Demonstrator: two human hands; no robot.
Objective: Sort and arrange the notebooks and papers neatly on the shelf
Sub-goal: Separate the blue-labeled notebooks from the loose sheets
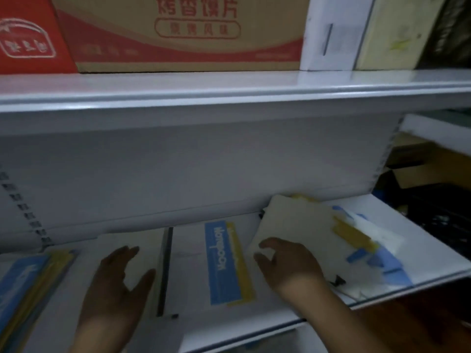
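Here, at a white metal shelf (420,225), you are midway through the sorting: your right hand (285,263) rests, fingers curled and partly spread, on the near corner of a cream sheet (295,220) that tops a loose, fanned heap of papers (367,248) at the shelf's right end. Whether the fingers pinch the sheet's edge or only press on it cannot be told through the blur. Your left hand (119,281) lies open and flat, palm down, on a pale notebook (142,250) near the middle, gripping nothing.

Between your hands sits a white notebook with a blue label (221,263) edged in yellow, and beside it a dark spine (164,271) runs front to back. At the far left a stack of blue and yellow covers (28,284) looks already squared up.

The heap is the untidy part: thin, limp leaves in cream, blue, yellow and white, skewed at odd angles, with a small black clip (337,280) at its near edge. The next move likely calls for gathering those leaves, tapping their edges flush and laying them beside the flat notebooks; loose sheets may slide apart.

Cardboard cartons (178,34) line the shelf above.
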